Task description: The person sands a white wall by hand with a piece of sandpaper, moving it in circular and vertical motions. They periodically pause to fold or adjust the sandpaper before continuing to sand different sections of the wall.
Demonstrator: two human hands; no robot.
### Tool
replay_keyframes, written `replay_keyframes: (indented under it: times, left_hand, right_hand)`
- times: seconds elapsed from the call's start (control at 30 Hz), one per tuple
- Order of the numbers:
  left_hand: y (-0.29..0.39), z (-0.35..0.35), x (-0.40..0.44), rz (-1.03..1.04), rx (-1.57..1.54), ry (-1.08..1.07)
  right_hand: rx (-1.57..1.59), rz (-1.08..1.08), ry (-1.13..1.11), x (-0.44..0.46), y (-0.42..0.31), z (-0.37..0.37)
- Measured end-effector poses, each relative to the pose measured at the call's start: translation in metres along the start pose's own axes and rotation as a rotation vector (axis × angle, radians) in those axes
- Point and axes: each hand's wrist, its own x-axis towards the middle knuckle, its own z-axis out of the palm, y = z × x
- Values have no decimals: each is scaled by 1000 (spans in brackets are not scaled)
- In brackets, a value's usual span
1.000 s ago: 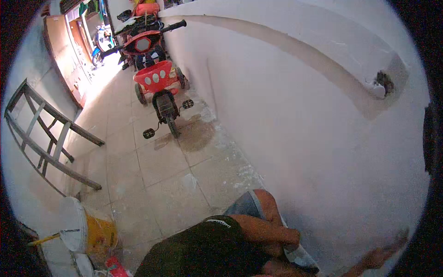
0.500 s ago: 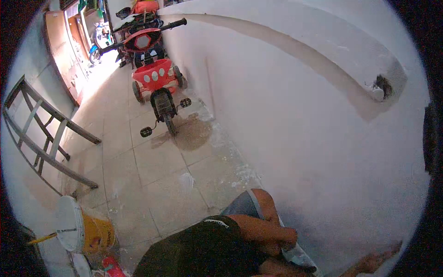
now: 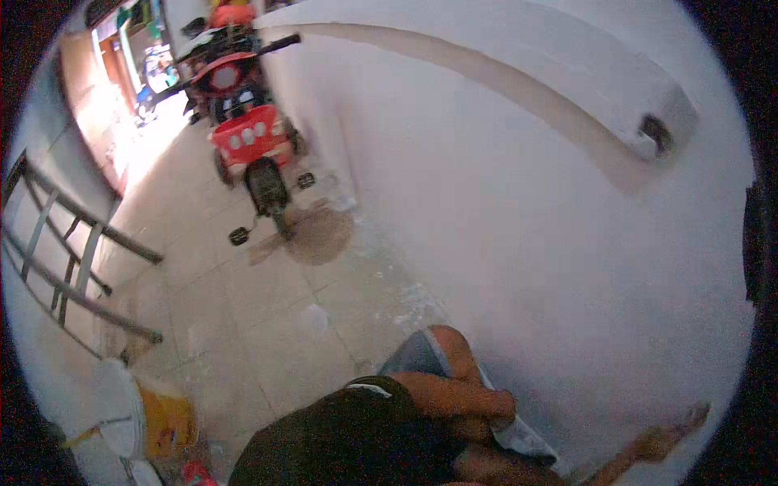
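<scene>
At the lower right, my right hand (image 3: 671, 433) reaches out low against the pale wall (image 3: 527, 243). Its fingers point up and to the right, but they are dim and smeared, so whether they hold anything does not show. My other arm (image 3: 454, 395) comes out of a dark short sleeve and is bent beside my raised knee (image 3: 455, 352) and grey-blue shorts. The left hand itself cannot be seen. Dark clothing (image 3: 340, 441) fills the bottom centre.
A red child's tricycle (image 3: 255, 134) stands along the wall, near a brown stain on the tiled floor (image 3: 235, 316). A ladder-like frame (image 3: 77, 259) leans at left, above a yellow-and-white bucket (image 3: 166, 421). The wall has a hole (image 3: 655, 136). A bright doorway lies beyond.
The view has shifted, so the tricycle, frame and bucket now appear further left. My right hand has moved slightly along the wall. The bent arm keeps nearly the same pose.
</scene>
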Motion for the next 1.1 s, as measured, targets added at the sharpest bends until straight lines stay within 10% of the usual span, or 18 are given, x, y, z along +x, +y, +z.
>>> replay_keyframes:
  times: [0.1,0.13,0.2,0.33,0.47,0.6,0.73,0.93,1.1]
  left_hand:
    - [-1,-2,-12,1,-11,-19]
    - [2,-2,-14,15,-16,-40]
    - [12,-1,-14,50,-36,-98]
    - [13,-10,-19,72,-40,-194]
    - [7,-17,-26,45,-25,-258]
    - [8,-10,-29,13,-27,-287]
    - [-45,73,-20,-309,64,-197]
    - [50,-43,-51,203,28,-252]
    - [27,-15,-15,122,-32,-498]
  right_hand:
    - [-119,7,-197,-35,-27,23]
    - [106,527,-140,-70,-31,37]
    - [738,373,-57,-137,2,32]
    - [-42,473,50,-52,-40,-32]
    - [-78,320,186,60,-77,-32]
    - [-139,-218,-28,14,-83,-6]
    - [-189,52,-66,-66,-77,-20]
    - [-201,164,237,61,-62,-48]
    - [-137,7,68,19,-97,-11]
